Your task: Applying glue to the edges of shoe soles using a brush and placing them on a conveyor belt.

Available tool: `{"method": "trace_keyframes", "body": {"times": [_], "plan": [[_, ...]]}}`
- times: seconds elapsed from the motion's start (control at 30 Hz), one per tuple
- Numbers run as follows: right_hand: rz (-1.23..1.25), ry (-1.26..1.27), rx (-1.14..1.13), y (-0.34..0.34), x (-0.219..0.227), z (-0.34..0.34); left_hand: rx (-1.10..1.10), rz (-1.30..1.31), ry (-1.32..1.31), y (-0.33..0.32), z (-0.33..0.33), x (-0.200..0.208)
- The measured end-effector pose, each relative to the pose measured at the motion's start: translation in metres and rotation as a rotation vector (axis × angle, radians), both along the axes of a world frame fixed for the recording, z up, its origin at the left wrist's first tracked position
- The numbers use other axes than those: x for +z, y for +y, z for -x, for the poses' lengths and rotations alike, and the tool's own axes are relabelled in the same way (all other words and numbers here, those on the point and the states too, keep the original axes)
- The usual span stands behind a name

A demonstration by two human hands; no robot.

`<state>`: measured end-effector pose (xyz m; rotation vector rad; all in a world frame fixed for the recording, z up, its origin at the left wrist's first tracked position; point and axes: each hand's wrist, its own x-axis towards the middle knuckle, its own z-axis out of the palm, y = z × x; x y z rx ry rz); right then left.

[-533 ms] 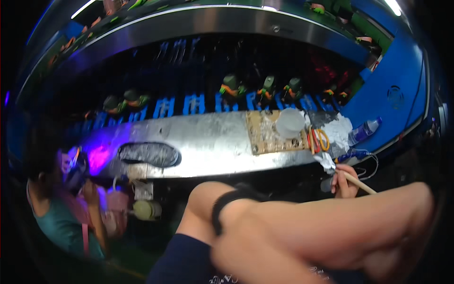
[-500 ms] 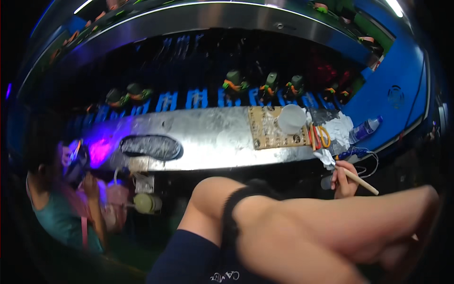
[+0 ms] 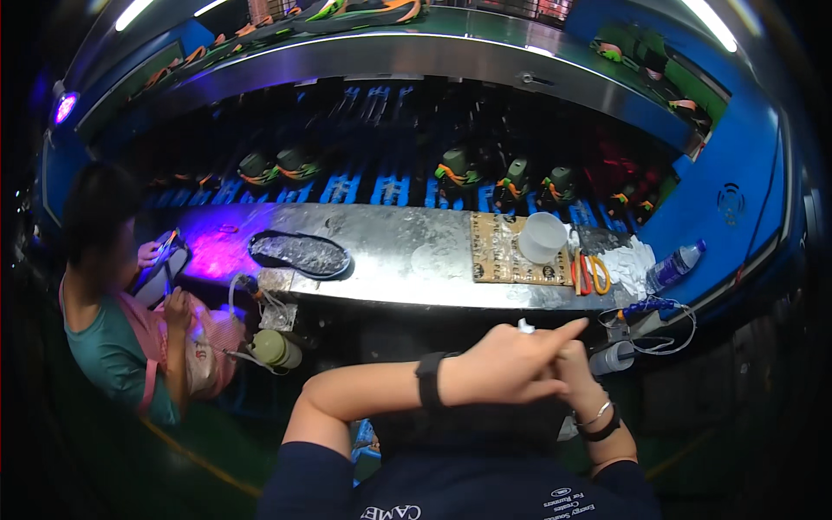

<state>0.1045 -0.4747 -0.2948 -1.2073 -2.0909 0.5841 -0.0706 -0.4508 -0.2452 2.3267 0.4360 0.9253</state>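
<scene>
Both my hands meet in front of my chest, just off the near edge of the metal bench. My left hand (image 3: 507, 362), black band on its wrist, has its index finger stretched to the right and its thumb apart. A small white piece (image 3: 525, 326) shows at its knuckles; whether it is held I cannot tell. Behind it, partly covered, my right hand (image 3: 572, 368) looks curled, with a bracelet and dark band at the wrist. Anything inside its fingers is hidden. Nearest to it is a whitish cup (image 3: 612, 358) with something dark in it.
On the bench (image 3: 390, 260) lie a dark shoe sole (image 3: 300, 255), cardboard (image 3: 496, 247) with a white tub (image 3: 543, 237), orange-handled scissors (image 3: 600, 274), crumpled white material (image 3: 631, 264) and a bottle (image 3: 678, 263). A co-worker (image 3: 113, 303) sits left, handling a sole. Shoes stand on blue racks behind.
The pale-handled brush is out of my right hand and no longer seen. That hand has come back from the bench's right end to meet my left. The whole view has shifted.
</scene>
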Motion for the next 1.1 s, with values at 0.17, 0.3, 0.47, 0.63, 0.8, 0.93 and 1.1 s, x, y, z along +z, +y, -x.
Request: {"method": "trace_keyframes", "body": {"times": [0.17,0.3,0.47,0.63,0.8,0.93,1.1], "plan": [[-0.13,-0.071,-0.006,0.005,-0.032,0.017,-0.001,0.275,-0.041,0.015,0.011,-0.04],[0.354,-0.016,-0.114,0.013,-0.1,-0.015,0.211,0.287,0.046,0.024,0.033,-0.043],[0.794,-0.56,-0.142,0.059,-0.252,-0.027,0.395,0.064,-0.013,0.054,0.041,-0.034],[0.924,-0.577,0.347,0.076,-0.359,-0.004,0.471,-0.12,0.035,0.11,0.026,-0.036],[1.007,-0.524,0.26,0.157,-0.354,-0.034,0.508,-0.167,0.379,0.179,0.009,-0.039],[1.0,-0.465,0.19,0.206,-0.314,-0.078,0.401,0.187,0.369,0.213,-0.024,0.006],[1.005,-0.398,0.135,0.221,-0.299,-0.108,0.351,0.086,0.45,0.207,-0.049,0.072]]}}
